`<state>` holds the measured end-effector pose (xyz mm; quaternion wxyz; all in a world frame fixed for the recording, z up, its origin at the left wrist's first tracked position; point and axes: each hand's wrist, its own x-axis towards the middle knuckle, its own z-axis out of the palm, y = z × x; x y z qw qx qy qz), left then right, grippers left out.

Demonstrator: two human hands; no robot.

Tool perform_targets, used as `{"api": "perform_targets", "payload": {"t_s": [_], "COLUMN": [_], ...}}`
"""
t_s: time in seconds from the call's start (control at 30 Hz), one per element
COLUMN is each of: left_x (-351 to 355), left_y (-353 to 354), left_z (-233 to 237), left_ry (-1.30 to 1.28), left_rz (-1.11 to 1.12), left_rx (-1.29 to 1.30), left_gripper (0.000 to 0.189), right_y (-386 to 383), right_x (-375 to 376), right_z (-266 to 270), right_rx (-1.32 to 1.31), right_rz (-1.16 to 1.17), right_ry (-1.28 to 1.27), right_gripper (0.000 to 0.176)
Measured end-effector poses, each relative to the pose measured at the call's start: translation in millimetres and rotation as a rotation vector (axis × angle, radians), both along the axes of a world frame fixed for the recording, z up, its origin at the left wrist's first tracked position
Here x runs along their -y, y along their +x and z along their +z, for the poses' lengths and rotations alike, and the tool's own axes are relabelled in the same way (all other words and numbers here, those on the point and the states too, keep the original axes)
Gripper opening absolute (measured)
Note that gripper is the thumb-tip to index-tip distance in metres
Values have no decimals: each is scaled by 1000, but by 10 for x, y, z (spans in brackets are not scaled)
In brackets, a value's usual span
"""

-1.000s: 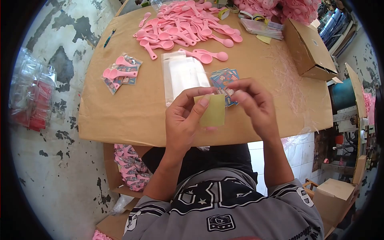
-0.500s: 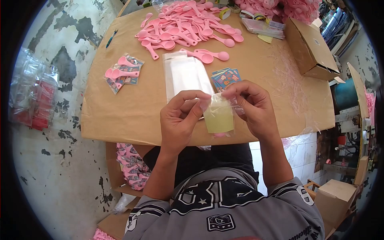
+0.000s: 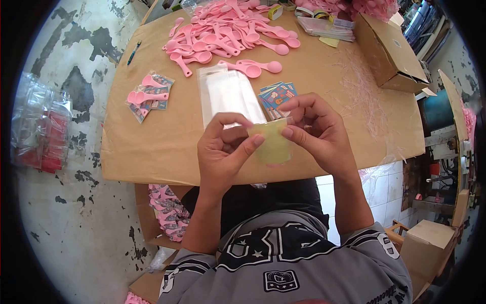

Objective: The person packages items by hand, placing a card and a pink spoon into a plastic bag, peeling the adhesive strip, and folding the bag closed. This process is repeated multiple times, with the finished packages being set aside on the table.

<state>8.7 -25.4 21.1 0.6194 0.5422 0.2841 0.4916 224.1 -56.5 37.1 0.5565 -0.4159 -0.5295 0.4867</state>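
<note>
A small clear plastic bag with a pale yellow-green card inside (image 3: 273,146) is held up over the table's near edge. A bit of pink shows at its bottom. My left hand (image 3: 223,152) pinches the bag's left upper corner, thumb on the front. On the other side my right hand (image 3: 320,136) grips the right upper edge, its thumb pressed on the front and the index finger raised. Behind the hands lie a stack of clear plastic bags (image 3: 230,96) and several blue printed cards (image 3: 278,93).
Pink measuring spoons (image 3: 217,38) are heaped at the back. Packed spoons with cards (image 3: 151,96) and a pen (image 3: 134,53) lie at left. A cardboard box (image 3: 387,53) stands at right, near plastic strands (image 3: 362,86). A box of packed spoons (image 3: 169,213) sits below the table.
The bag's clear top no longer stands above the card; it appears folded down. Both thumbs have moved onto the bag's front. The view has shifted slightly.
</note>
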Motion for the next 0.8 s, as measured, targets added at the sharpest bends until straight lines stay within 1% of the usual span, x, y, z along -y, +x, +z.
{"api": "perform_targets", "payload": {"t_s": [0.07,0.1,0.13,0.2,0.3,0.37,0.4,0.43,0.47,0.5,0.6,0.63,0.73,0.8], "left_x": [18,5,10,-2,-16,-148,-209,-288,-453,-599,-731,-713,-721,-688], "left_y": [33,-18,-29,-48,-231,-385,-478,-599,-801,-969,-1252,-1241,-1141,-886], "left_z": [76,87,71,-31,28,7,85,167,190,240,352,384,232,163], "left_ry": [-58,-76,-64,8,317,492,465,438,543,580,482,467,451,305], "left_rz": [-32,-146,-160,-157,-36,209,311,413,471,458,618,709,582,465], "left_rx": [121,83,-15,-96,-394,-395,-368,-340,-447,-452,-853,-916,-900,-1044], "left_gripper": [53,70,65,53,39,35,34,33,35,40,35,34,31,33], "right_y": [-10,-20,-34,-65,70,219,289,357,419,441,313,287,268,216], "right_x": [13,23,40,57,17,-57,-80,-79,-78,-80,-64,-74,-131,-146], "right_z": [31,55,83,147,191,185,180,167,146,128,95,52,-59,-86], "right_rx": [-10,-16,-19,-25,168,232,264,326,387,447,677,671,781,737], "right_rz": [-4,-6,-15,-28,-224,-441,-550,-556,-560,-564,-548,-536,-506,-465], "right_ry": [7,10,21,45,140,212,252,225,197,169,141,93,43,-89], "right_gripper": [36,38,36,32,26,20,18,17,17,17,21,25,29,31]}}
